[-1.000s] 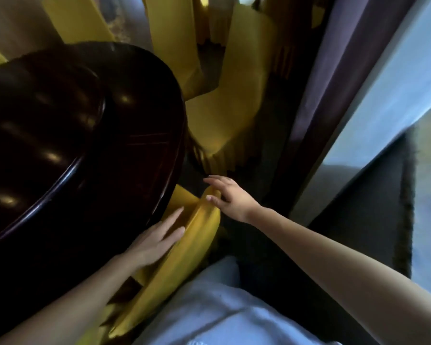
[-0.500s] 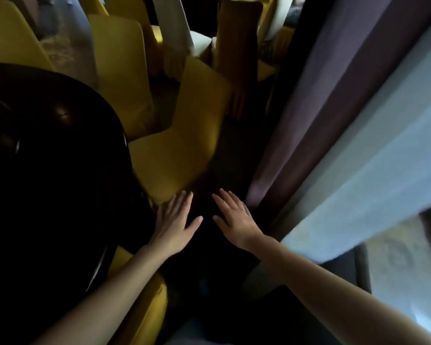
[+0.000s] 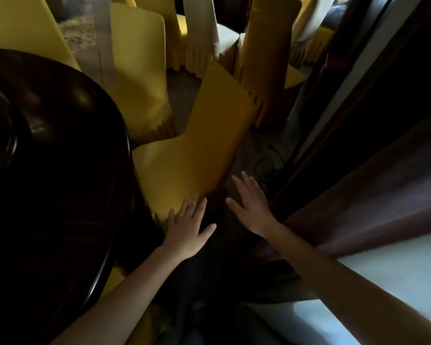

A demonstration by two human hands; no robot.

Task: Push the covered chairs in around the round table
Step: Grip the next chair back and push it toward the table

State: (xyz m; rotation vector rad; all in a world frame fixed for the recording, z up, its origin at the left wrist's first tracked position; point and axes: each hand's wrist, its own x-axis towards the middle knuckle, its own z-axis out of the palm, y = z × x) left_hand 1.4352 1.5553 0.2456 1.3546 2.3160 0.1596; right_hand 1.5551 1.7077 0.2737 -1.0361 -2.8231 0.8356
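Note:
A dark, glossy round table [image 3: 55, 150] fills the left side. A yellow covered chair [image 3: 197, 150] stands at its right edge, seat partly pulled out, back leaning away to the upper right. My left hand [image 3: 187, 230] is open, fingers spread, fingertips at the near corner of that chair's seat. My right hand [image 3: 251, 205] is open too, hovering over the dark floor to the right of the seat, touching nothing. Another yellow covered chair [image 3: 139, 70] stands farther round the table. A yellow chair [image 3: 115, 277] close below me peeks from under the table's near edge.
More covered chairs, yellow [image 3: 266, 58] and white [image 3: 204, 26], crowd the back. Dark purple curtains [image 3: 373, 170] and a pale window ledge [image 3: 396, 277] hem in the right side. A black cable [image 3: 269, 165] lies on the floor between chair and curtain. The gap is narrow.
My hands left the back of the near yellow chair, now tucked under the table, and reached forward to the following chair. The view swung up and ahead.

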